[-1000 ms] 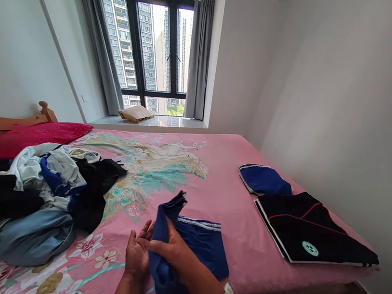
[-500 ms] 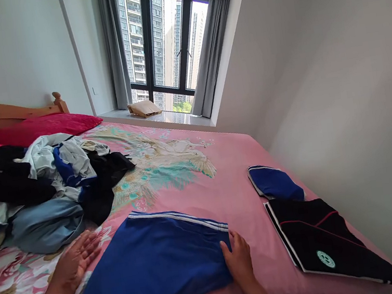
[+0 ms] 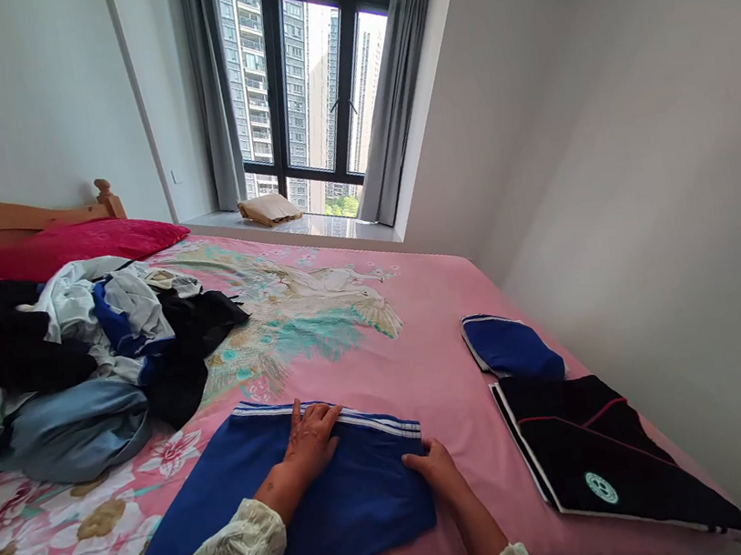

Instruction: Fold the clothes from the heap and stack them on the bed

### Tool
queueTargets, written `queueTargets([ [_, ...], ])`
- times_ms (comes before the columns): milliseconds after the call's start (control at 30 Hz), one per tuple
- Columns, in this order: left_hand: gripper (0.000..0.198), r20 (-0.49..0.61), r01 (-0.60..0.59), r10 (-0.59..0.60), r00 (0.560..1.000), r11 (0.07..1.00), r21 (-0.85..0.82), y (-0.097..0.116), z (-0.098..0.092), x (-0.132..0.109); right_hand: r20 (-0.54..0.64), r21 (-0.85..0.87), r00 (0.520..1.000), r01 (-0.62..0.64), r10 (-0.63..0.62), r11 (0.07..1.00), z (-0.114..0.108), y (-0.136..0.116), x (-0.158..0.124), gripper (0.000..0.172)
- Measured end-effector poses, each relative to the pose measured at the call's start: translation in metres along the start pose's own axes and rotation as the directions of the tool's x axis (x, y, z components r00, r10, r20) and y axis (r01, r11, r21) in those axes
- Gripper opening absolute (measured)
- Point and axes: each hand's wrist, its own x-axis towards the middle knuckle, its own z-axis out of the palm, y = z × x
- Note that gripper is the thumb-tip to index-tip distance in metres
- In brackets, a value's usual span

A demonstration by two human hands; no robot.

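Blue shorts (image 3: 367,498), or a similar blue garment, lie spread at the near edge of the bed, with white stripes along their far side. My left hand (image 3: 310,437) rests flat on top of them, fingers stretched toward the stripes. At their right edge, my right hand (image 3: 437,470) has its thumb on top of the cloth and its fingers around the edge, partly hidden. The lower left part of the garment passes behind my left sleeve.
A heap of mixed clothes (image 3: 115,322) covers the left of the bed (image 3: 430,306). To the right lie a folded blue garment (image 3: 511,345) and a folded black garment (image 3: 608,446) with a round badge. A red pillow (image 3: 82,243) and a window (image 3: 308,84) are beyond.
My left hand has moved right, from beside the blue garment onto its top near the stripes. My right hand stays at the right edge. The view has shifted slightly.
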Motion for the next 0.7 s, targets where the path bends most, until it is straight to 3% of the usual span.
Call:
queueTargets([
  [233,0.035,0.14,-0.24,0.218,0.966,0.958,0.16,0.017,-0.004,-0.02,0.106,0.204,0.993,0.033,-0.056,0.978,0.007,-0.017,-0.001,0.048],
  [400,0.027,0.146,-0.268,0.244,0.959,0.948,0.172,0.036,-0.003,-0.022,0.098,0.264,0.98,0.143,-0.174,0.954,0.017,-0.029,-0.023,0.053],
  [567,0.006,0.223,-0.367,0.336,0.915,0.923,0.114,0.059,-0.031,-0.038,0.133,0.194,0.932,0.309,-0.337,0.931,0.021,-0.055,-0.058,0.04],
  [633,0.009,0.253,-0.341,0.328,0.91,0.94,0.007,0.067,-0.047,-0.052,0.186,0.147,0.9,0.371,-0.394,0.917,0.021,-0.072,-0.076,0.035],
  [700,0.017,0.209,-0.154,0.186,0.96,0.975,-0.161,0.068,-0.061,-0.07,0.24,0.087,0.85,0.463,-0.469,0.882,0.023,-0.089,-0.098,0.032],
])
